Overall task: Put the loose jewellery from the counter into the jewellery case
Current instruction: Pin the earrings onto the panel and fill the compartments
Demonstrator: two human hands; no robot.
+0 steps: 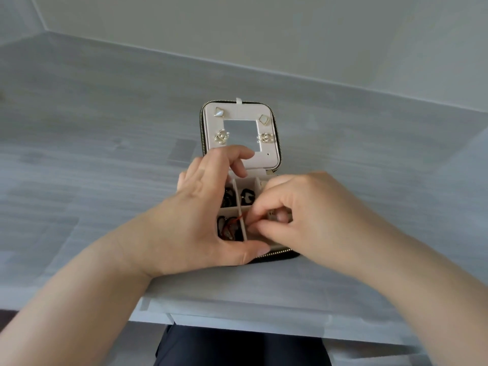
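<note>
An open jewellery case [272,162] sits on a grey bench [105,154], between two bare hands. The left hand [200,215] grips its near-left side, thumb along the front zip edge, fingers curled by the hinge. The right hand [311,215], fingertips pinched together, holds a thin red cord [239,219] over the front compartments. Beyond both hands, earrings [221,137] are pinned round the lid's mirror [240,134].

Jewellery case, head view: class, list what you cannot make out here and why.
Head view: right compartments of the jewellery case, mostly covered by the right hand.
Head view: its left wall, behind the left hand.
Head view: the reddish strand pinched by the right hand, too small to identify.
</note>
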